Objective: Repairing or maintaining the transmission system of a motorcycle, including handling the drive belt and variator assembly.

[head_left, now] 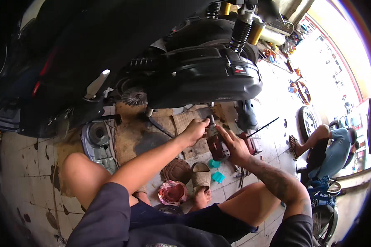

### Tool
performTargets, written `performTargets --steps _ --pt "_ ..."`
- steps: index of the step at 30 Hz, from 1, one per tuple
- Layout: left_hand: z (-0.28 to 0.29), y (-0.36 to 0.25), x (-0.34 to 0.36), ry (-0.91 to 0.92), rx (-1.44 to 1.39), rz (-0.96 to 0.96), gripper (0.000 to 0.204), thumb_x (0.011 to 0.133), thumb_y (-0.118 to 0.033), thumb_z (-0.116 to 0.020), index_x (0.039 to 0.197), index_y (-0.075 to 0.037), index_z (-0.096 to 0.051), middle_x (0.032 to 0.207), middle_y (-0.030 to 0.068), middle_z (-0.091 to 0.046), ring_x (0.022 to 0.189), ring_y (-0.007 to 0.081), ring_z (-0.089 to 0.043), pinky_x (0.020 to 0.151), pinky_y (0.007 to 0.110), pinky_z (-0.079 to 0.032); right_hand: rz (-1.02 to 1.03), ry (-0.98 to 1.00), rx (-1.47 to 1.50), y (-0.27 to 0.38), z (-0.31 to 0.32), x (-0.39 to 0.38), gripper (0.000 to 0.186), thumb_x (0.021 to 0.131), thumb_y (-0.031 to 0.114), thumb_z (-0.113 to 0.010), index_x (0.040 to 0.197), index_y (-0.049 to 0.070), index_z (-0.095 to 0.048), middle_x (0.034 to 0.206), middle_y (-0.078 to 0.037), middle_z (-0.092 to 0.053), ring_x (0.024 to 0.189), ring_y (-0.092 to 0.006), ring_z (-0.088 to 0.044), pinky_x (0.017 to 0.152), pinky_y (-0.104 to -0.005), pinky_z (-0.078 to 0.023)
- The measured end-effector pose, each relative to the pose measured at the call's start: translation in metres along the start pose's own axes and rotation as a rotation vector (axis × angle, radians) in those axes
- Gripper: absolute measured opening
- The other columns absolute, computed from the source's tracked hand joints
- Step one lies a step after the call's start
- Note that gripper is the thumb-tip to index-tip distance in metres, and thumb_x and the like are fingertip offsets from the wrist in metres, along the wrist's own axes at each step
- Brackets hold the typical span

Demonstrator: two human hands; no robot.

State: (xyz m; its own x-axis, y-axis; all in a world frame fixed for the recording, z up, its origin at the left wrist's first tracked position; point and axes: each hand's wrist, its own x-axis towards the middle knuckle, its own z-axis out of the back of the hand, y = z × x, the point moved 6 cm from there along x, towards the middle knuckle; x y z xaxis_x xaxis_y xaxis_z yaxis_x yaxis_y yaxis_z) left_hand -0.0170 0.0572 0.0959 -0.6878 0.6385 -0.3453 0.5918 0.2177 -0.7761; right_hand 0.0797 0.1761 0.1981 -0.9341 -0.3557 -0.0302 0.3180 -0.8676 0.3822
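Note:
My right hand (pixel 234 147) is wrapped round the body of a dark red power tool that looks like an impact wrench (pixel 217 145). A metal socket (pixel 211 119) points from its front up toward the scooter. My left hand (pixel 196 131) pinches beside the socket with thumb and fingers; its fingertips partly cover it. Just beyond the socket is the lower edge of the scooter's black engine case (pixel 202 78), with a small metal bolt or stud (pixel 210 105) below it. Whether socket and bolt touch I cannot tell.
A cooling fan (pixel 134 98) shows on the engine's left. A removed metal cover (pixel 98 138) lies by stained cardboard (pixel 127 117). Near my foot are a red bowl (pixel 172 192), a sandal (pixel 201 177) and teal pieces (pixel 217 177). Another person (pixel 336 150) sits right, by a wheel (pixel 306 119).

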Motion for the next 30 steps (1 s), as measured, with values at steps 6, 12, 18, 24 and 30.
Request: performTargets --steps 6,12,18,24,30 --pt "-0.017 0.002 0.036 -0.033 -0.294 -0.093 0.025 0.103 -0.022 -0.042 0.111 -0.005 -0.060 0.098 0.0035 -0.067 0.087 0.0156 -0.066 0.075 0.032 -0.054 -0.048 -0.081 -0.051 -0.025 0.011 0.024 0.093 0.075 0.003 -0.066 0.155 0.021 -0.022 0.107 -0.016 -0.054 0.095 -0.0378 -0.062 0.076 -0.0455 -0.051" --pt "0.001 0.008 0.048 -0.231 -0.360 -0.082 0.050 0.095 -0.045 -0.053 0.124 -0.004 -0.053 0.106 0.0042 -0.060 0.089 0.0130 -0.060 0.077 0.031 -0.051 -0.024 -0.074 -0.325 -0.043 0.007 0.024 0.078 0.087 0.006 -0.055 0.154 0.032 -0.025 0.102 -0.010 -0.053 0.091 -0.0287 -0.062 0.073 -0.0424 -0.052" --pt "0.039 -0.008 0.089 -0.067 -0.381 -0.090 0.088 0.097 -0.062 -0.040 0.146 0.009 -0.023 0.154 0.0292 -0.022 0.144 0.0429 -0.023 0.118 0.055 -0.023 0.088 -0.055 -0.622 -0.045 0.000 0.032 0.076 0.090 0.011 -0.053 0.152 0.042 -0.024 0.107 -0.009 -0.055 0.093 -0.0271 -0.061 0.073 -0.0392 -0.054" --pt "0.025 -0.011 0.094 0.008 -0.518 -0.041 0.077 0.100 -0.053 -0.041 0.145 0.008 -0.028 0.151 0.0297 -0.027 0.142 0.0446 -0.027 0.117 0.058 -0.020 0.024 0.001 -0.545 -0.048 0.003 0.029 0.076 0.090 0.011 -0.053 0.153 0.041 -0.022 0.109 -0.009 -0.056 0.095 -0.0277 -0.063 0.075 -0.0409 -0.056" --pt "0.043 -0.005 0.111 -0.038 -0.591 -0.080 0.058 0.101 -0.045 -0.045 0.132 0.004 -0.047 0.133 0.0236 -0.054 0.119 0.0399 -0.057 0.088 0.029 -0.054 0.009 -0.002 -0.569 -0.032 0.012 0.041 0.075 0.087 0.013 -0.057 0.152 0.037 -0.029 0.103 -0.007 -0.060 0.092 -0.0263 -0.065 0.080 -0.0414 -0.053"
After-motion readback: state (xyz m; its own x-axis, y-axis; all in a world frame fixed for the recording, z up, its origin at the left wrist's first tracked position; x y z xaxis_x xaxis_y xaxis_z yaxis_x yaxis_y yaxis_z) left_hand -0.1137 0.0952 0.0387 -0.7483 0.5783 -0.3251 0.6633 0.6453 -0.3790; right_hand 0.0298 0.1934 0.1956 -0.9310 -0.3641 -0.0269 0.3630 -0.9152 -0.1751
